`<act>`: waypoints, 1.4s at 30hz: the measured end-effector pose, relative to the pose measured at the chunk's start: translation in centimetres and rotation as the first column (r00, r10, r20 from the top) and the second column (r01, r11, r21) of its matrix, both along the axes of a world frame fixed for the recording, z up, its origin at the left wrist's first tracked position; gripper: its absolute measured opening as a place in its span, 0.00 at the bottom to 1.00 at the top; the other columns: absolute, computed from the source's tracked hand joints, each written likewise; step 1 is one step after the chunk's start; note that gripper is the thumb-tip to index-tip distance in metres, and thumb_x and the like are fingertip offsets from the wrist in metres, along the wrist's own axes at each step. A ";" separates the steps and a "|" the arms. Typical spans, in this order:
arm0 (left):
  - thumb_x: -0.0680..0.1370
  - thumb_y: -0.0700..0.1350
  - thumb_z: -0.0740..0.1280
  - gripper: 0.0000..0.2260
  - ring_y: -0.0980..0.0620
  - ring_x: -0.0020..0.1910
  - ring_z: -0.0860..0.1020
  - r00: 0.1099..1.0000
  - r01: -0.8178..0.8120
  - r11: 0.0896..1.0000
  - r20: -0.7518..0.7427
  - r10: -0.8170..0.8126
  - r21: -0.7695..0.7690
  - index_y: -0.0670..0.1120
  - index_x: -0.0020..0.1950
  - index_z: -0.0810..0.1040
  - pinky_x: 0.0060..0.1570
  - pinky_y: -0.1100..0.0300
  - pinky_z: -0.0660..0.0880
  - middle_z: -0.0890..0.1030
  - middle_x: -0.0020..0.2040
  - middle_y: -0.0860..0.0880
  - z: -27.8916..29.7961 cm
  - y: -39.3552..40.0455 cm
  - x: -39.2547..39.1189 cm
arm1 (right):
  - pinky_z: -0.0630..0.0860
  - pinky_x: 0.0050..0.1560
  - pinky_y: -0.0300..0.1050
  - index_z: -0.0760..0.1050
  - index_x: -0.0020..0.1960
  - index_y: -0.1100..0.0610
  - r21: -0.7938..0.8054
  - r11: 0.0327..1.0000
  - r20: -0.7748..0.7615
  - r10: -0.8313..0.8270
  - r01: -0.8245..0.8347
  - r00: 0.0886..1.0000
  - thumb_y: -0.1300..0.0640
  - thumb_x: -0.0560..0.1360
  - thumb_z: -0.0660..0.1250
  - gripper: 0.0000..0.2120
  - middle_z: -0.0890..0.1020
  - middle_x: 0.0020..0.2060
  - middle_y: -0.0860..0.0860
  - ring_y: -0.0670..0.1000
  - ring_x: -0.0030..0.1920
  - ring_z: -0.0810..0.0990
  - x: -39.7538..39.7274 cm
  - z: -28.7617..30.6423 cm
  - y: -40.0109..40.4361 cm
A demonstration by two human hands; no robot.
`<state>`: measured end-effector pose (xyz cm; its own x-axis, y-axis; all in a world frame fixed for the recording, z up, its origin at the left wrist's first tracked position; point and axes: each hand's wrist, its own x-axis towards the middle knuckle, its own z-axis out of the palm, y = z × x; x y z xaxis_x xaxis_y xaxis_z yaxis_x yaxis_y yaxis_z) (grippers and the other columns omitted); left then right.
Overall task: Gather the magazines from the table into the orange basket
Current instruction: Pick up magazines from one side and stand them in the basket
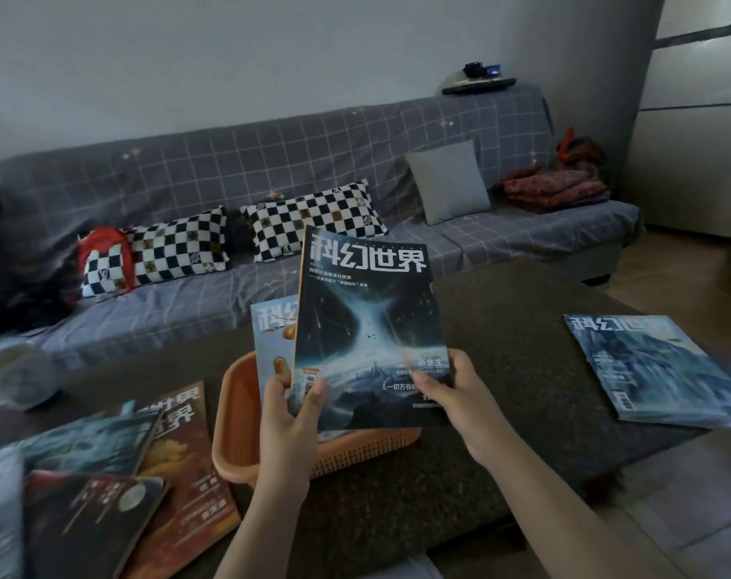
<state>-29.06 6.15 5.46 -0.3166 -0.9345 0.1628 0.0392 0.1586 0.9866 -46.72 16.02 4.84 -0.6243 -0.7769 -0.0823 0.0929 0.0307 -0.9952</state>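
While both hands hold a magazine, orange basket below, loose magazines left.

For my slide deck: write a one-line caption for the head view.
Both hands, left and right, hold a dark magazine upright over the orange basket.

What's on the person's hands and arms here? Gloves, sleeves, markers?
Nothing worn that shows. The left hand and right hand are bare, no gloves, rings or watch visible. Both forearms are bare down to the frame edge, with no sleeve, strap, cable or marker in view.
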 end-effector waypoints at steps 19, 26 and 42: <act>0.75 0.51 0.69 0.18 0.50 0.43 0.80 0.742 -0.144 0.976 0.635 0.215 -0.162 0.47 0.63 0.74 0.45 0.50 0.80 0.80 0.47 0.52 -2.6 -6.5 3.2 | 0.66 0.33 0.30 0.73 0.56 0.52 0.348 0.934 -0.657 0.180 0.082 0.732 0.51 0.73 0.69 0.13 0.76 0.50 0.45 0.39 0.39 0.73 1.2 -1.0 -8.2; 0.78 0.49 0.65 0.21 0.49 0.56 0.78 0.753 -0.150 0.971 0.614 0.236 -0.189 0.47 0.70 0.71 0.53 0.54 0.75 0.78 0.63 0.49 -2.7 -6.4 2.9 | 0.61 0.26 0.29 0.72 0.62 0.52 0.374 0.926 -0.601 0.205 0.045 0.773 0.54 0.76 0.64 0.15 0.78 0.41 0.41 0.36 0.31 0.71 1.6 -0.5 -8.0; 0.80 0.40 0.63 0.13 0.40 0.47 0.82 0.983 0.146 0.849 0.019 -0.181 0.508 0.40 0.64 0.72 0.47 0.46 0.79 0.82 0.54 0.38 -1.8 -8.2 2.5 | 0.76 0.51 0.48 0.75 0.57 0.58 0.386 0.909 -0.059 0.194 -0.157 0.979 0.53 0.75 0.64 0.13 0.83 0.47 0.52 0.52 0.48 0.81 0.7 -0.9 -9.1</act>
